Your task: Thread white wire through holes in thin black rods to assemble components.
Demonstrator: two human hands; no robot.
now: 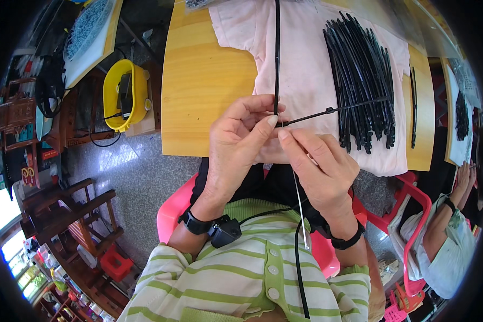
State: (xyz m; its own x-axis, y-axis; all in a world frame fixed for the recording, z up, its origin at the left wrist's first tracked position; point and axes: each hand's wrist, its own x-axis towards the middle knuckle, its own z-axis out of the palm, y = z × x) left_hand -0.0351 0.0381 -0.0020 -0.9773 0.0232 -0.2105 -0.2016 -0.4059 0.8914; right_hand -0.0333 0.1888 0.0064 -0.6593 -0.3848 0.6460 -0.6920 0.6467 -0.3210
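Note:
Both my hands meet in front of me, at the near edge of a pale pink shirt spread flat. My left hand (pixel 239 137) pinches a thin black cord (pixel 277 48) between thumb and fingers; it runs straight up past the top edge. From the fingertips a second black strand (pixel 311 115) with a small knot or bead slants right, over a bundle of black cords (pixel 359 80). My right hand (pixel 324 169) is closed around a slim silvery rod (pixel 300 209) whose lower end points toward my lap. Its fingertips touch the cord junction, and the rod's upper tip is hidden.
Under the pink shirt (pixel 295 70) is a wooden table (pixel 204 96). One more black cord (pixel 414 107) lies at its right edge. A yellow tub (pixel 109 96) with a black object stands left. At right, another person (pixel 440 236) sits beside a pink chair (pixel 421 214).

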